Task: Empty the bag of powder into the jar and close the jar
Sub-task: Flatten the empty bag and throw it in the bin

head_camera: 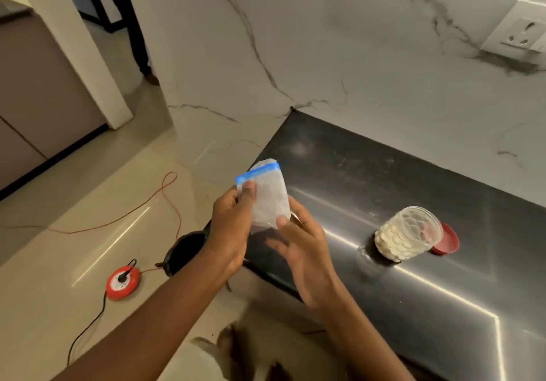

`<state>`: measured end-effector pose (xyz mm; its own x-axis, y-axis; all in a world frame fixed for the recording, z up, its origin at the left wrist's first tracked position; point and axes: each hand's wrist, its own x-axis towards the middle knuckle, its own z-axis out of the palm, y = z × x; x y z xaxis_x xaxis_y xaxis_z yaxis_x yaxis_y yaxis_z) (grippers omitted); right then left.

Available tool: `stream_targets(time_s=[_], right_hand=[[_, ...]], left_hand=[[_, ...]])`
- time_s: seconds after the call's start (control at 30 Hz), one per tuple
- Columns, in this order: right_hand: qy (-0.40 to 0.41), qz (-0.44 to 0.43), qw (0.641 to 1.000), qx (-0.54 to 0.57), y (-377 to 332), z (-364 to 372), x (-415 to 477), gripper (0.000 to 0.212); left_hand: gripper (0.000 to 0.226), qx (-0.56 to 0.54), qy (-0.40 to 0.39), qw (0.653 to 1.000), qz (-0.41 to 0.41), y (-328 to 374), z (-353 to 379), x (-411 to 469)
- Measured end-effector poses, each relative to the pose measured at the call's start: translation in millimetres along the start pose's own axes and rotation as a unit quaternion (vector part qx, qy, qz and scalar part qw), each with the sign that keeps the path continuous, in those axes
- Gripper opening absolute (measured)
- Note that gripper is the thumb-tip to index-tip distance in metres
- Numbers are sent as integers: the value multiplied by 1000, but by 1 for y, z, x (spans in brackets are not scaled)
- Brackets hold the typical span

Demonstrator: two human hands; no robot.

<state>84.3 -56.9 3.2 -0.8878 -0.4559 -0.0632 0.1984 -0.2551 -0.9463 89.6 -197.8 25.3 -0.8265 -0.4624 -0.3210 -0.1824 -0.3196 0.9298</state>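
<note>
bag [270, 196] is being pinched under its blue zip by thumb and fingers of the left hand [230, 233], while the right hand [301, 250] is pinching its lower corner, other fingers spread; zip is pointing up, likely against spilling, well apart from the open jar [409, 234] and red lid [447, 240]

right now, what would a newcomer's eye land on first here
First, the clear bag with a blue zip strip, held up mid-frame. The left hand pinches it near the top and the right hand at its lower corner. Next, to the right on the dark counter, the open jar partly filled with something pale, its red lid lying beside it. A red cable reel sits on the floor at left.
</note>
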Motion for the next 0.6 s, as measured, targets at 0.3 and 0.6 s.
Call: stream_targets(time_s=[0.3,0.6], right_hand=[[117,120,982,-88,66,78,45,10],[147,166,911,-348,246,175,133,20]], left_hand=[[26,124,74,989,26,-35,-141,50],[26,190,97,973,-87,-151,-306,167]])
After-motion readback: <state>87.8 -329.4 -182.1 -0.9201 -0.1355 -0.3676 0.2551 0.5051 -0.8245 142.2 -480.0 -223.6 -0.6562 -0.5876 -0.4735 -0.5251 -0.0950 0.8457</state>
